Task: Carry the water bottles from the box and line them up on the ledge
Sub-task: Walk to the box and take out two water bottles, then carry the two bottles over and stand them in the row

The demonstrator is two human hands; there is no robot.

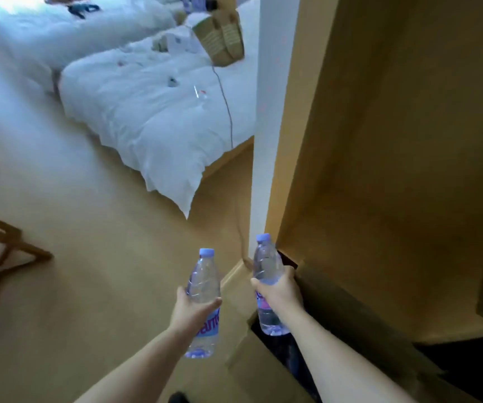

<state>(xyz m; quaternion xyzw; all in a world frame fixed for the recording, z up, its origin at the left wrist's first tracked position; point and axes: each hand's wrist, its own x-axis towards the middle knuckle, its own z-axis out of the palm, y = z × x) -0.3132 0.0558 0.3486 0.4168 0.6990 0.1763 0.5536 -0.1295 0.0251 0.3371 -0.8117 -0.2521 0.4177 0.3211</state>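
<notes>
Nearest the camera, two bare forearms are reaching forward over the tan floor (pixel 89 286). The left hand (pixel 189 311) is gripping a clear water bottle (pixel 202 303) around its middle, fingers and thumb curling round the purple-lettered label, and the bottle is standing upright in the air with its pale blue cap on top. Just beside it, the right hand (pixel 278 290) is clasping a second water bottle (pixel 267 283) the same way, also upright and capped, held slightly higher and farther forward. The two bottles are near each other but not touching.

Under and just right of the right hand, an open cardboard box (pixel 263 370) is sitting on the floor against the wooden wall panel (pixel 379 141), its dark inside showing; what is lying in it is too dim to tell.

At the left edge, a wooden folding stand (pixel 4 251) is resting on the floor.

Farther off, a bed with a rumpled white duvet (pixel 153 117) is filling the upper middle, a thin cable (pixel 227 109) is trailing across it, and a brown paper bag (pixel 220 36) is sitting near its head.
</notes>
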